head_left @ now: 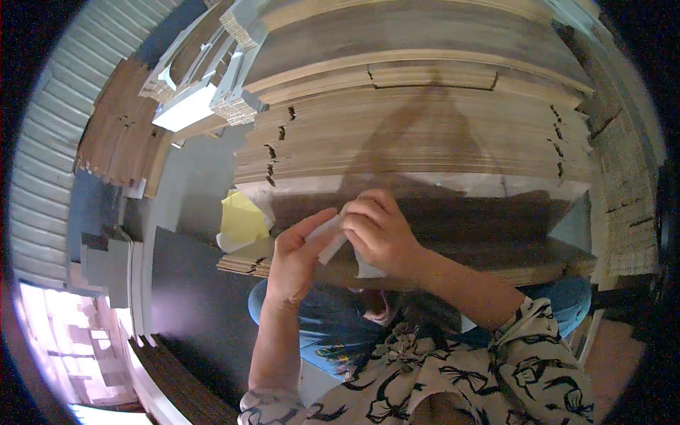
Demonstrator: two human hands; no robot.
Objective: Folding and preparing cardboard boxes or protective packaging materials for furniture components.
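Note:
My left hand (295, 255) and my right hand (379, 230) meet over the near edge of a cardboard stack, close to my lap. Between them is a small white piece (328, 239) that looks like paper or a strip of tape. My left fingers and thumb pinch its left part, while the curled fingers of my right hand grip the upper right end. More white material hangs below my right hand; whether it is the same piece I cannot tell. Ahead of my hands rises a large stack of flat brown cardboard (418, 134), its layered edges showing dark notches.
A yellow sheet (242, 219) lies left of my hands. White-edged boards (195, 103) and brown cardboard bundles (117, 127) stand at the far left, near a ribbed metal wall (53, 163). Another cardboard pile (623, 191) borders the right side. A dark panel (195, 304) is at lower left.

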